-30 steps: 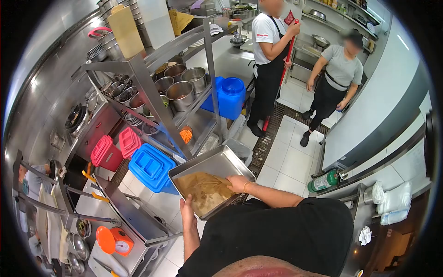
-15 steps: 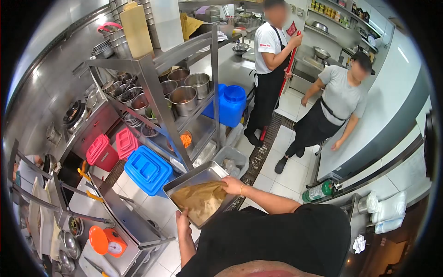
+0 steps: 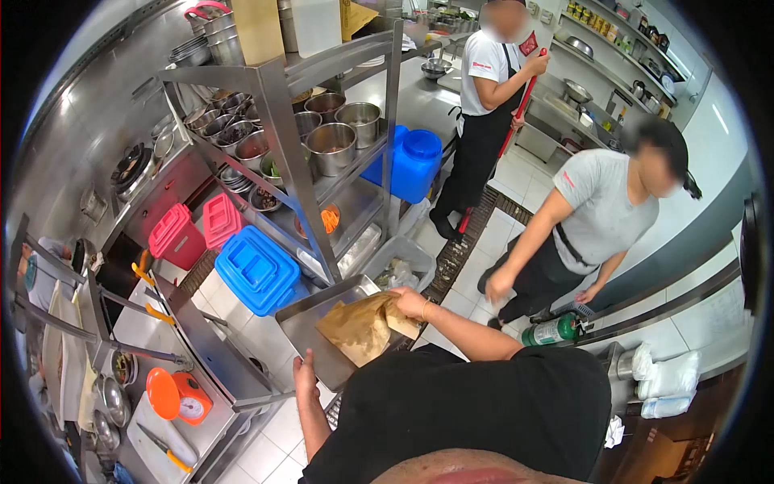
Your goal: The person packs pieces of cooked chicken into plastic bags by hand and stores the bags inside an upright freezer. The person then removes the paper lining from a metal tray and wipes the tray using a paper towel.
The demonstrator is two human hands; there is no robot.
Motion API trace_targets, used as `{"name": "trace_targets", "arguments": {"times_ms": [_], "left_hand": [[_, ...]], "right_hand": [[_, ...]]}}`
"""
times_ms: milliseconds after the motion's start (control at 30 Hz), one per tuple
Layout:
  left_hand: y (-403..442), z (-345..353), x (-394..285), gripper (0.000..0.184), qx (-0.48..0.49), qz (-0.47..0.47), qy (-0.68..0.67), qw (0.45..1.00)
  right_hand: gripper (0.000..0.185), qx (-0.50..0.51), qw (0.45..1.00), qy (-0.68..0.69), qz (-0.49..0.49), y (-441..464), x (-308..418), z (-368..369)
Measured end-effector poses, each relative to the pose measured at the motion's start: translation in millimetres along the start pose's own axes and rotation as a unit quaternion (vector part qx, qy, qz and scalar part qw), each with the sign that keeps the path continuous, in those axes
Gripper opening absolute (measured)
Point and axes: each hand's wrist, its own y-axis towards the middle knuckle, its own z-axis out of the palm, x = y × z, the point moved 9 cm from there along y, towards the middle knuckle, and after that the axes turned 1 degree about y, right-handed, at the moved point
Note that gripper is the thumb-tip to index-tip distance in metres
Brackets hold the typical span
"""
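A metal tray [image 3: 300, 321] is held in front of my body. My left hand [image 3: 305, 375] is at its near left edge, thumb up along the rim and the other fingers mostly hidden. Inside the tray lies a stained sheet of brown paper [image 3: 355, 329], folded and crumpled. My right hand [image 3: 409, 304], at the tray's right side, has its fingers closed on the paper's upper right end, which is raised and bent over.
A steel rack [image 3: 270, 121] with several pots stands ahead. Blue [image 3: 256, 270] and red lidded bins [image 3: 179, 234] are on the floor. One person [image 3: 492, 105] holds a red pole; another person [image 3: 601, 210] is close on my right. An orange scale [image 3: 191, 399] and knife [image 3: 165, 445] lie left.
The paper has been pulled up and folded over by my right hand, baring more of the tray's left side. The person in grey has come nearer, one arm reaching forward.
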Motion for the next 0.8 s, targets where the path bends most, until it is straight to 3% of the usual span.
{"name": "trace_targets", "arguments": {"times_ms": [200, 400, 500, 600, 733, 767, 800], "left_hand": [[11, 7, 28, 0.063, 0.032, -0.034, -0.107, 0.993], [13, 17, 28, 0.057, 0.075, -0.042, -0.065, 0.994], [20, 20, 29, 0.063, 0.081, -0.02, -0.061, 0.995], [37, 14, 47, 0.073, 0.037, -0.038, -0.027, 0.998], [32, 18, 43, 0.08, 0.052, -0.047, -0.037, 0.997], [36, 19, 46, 0.079, 0.05, -0.042, -0.04, 0.997], [38, 18, 50, 0.079, 0.047, -0.037, -0.042, 0.997]], "right_hand": [[0.036, -0.066, 0.985, 0.158, 0.033, -2, -20, -35], [0.037, -0.182, 0.952, 0.248, 0.002, -11, -21, -73], [0.034, -0.236, 0.933, 0.271, 0.006, 5, -55, -107], [0.039, -0.309, 0.893, 0.322, -0.065, 18, -76, -150], [0.045, -0.437, 0.818, 0.354, -0.121, -7, -71, -218], [0.044, -0.458, 0.781, 0.383, -0.183, -17, -66, -240], [0.044, -0.539, 0.747, 0.351, -0.168, -40, -57, -257]]}}
